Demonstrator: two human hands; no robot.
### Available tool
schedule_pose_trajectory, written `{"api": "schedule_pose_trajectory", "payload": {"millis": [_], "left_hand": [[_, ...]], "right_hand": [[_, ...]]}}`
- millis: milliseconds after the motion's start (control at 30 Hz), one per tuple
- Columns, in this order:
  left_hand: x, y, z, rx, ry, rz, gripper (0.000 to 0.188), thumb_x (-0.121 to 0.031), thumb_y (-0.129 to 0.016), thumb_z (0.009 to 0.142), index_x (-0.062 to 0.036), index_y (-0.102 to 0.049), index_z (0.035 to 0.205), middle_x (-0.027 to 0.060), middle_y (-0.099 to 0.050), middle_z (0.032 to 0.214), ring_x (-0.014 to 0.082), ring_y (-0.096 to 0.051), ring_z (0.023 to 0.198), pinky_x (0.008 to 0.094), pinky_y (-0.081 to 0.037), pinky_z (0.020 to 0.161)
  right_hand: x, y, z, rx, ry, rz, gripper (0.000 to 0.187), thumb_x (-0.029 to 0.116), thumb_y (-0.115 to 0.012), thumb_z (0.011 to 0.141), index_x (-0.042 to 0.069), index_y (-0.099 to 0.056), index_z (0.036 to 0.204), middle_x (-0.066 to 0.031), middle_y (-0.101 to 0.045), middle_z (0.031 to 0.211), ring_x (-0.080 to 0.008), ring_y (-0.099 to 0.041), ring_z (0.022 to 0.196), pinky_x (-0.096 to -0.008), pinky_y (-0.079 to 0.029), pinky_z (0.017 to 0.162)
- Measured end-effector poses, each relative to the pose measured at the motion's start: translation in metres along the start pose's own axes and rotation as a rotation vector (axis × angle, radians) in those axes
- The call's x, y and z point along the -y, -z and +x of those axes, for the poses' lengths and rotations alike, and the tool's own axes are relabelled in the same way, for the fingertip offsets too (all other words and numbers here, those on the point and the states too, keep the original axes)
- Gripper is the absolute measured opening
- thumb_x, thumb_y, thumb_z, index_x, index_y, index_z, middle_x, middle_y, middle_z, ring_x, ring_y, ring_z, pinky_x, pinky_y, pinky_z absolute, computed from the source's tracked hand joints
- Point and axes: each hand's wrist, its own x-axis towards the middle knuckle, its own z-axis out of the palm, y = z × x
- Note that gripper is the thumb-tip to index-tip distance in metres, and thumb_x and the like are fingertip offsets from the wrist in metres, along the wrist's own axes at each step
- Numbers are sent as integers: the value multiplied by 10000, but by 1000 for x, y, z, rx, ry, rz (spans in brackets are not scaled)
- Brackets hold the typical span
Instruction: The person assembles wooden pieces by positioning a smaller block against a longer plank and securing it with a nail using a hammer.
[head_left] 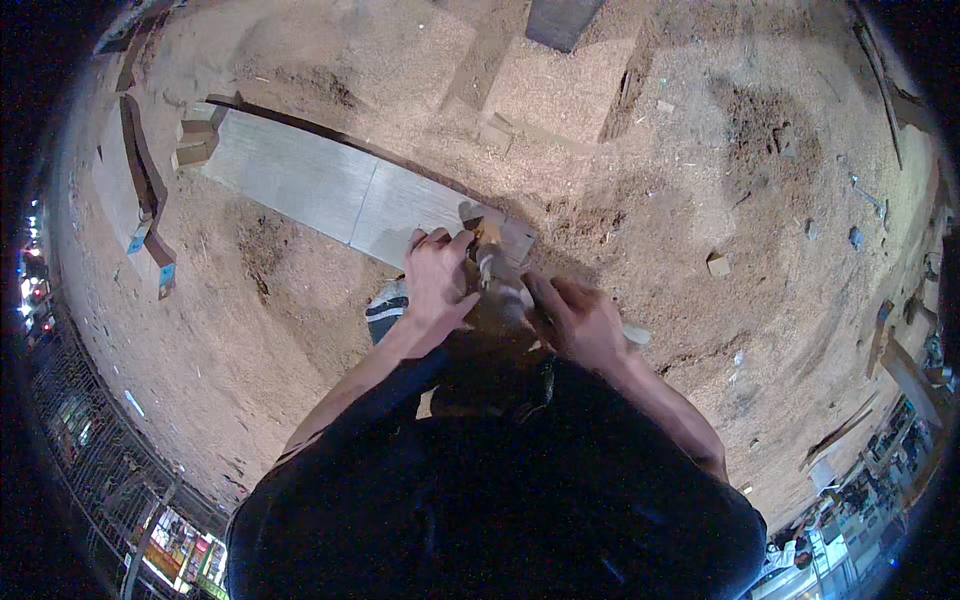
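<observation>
A long, pale, plank-shaped panel [300,172] with a thin dark line across it lies aslant on the sandy ground in front of me. My left hand [440,275] is at its near right part, fingers bent and thumb apart, beside a blurred object [490,265] with pale and orange patches. On the other side of that object, my right hand [578,318] has its fingers curled closed against it. Blur and shadow hide what kind of thing it is. A dark shoe with pale stripes [387,310] shows under my left wrist.
Folded cardboard pieces [197,137] sit at the panel's far left end. Another narrow panel with cardboard ends [128,185] lies farther left. A dark block [563,22] stands at the far side. Wood strips [908,375] and scraps lie to the right; metal grating [85,420] borders the lower left.
</observation>
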Motion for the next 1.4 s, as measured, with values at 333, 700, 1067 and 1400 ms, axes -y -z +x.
{"api": "schedule_pose_trajectory", "payload": {"millis": [333,700,1067,1400], "left_hand": [[-3,-2,2,19,47,-107,445,-172,-754,574,-47,-687,996,140,-686,834,323,-627,932,430,-391,910],[-6,8,0,25,105,-163,491,-242,-800,663,-56,-697,1106,187,-692,963,345,-646,999,478,-464,939],[83,39,39,164,-577,-25,712,-160,-686,867,-102,-405,1519,186,-572,1379,338,-541,1293,453,-420,1111],[62,4,85,535,-789,-91,690,-72,-709,737,-152,-548,1403,109,-563,1401,338,-501,1328,460,-402,1135]], "right_hand": [[3,13,1,-36,7,86,592,224,-698,873,130,-510,1427,-166,-675,918,-355,-692,683,-457,-562,562],[20,7,0,-118,-221,318,330,135,-654,902,-10,-605,1195,-147,-662,732,-285,-671,603,-381,-515,555],[-1,7,-32,-91,-399,201,217,133,-656,905,-4,-652,1073,-185,-694,795,-340,-692,651,-373,-531,612],[9,9,-28,27,-248,151,502,141,-681,872,68,-560,1354,-208,-703,1019,-409,-707,797,-466,-586,691]]}}
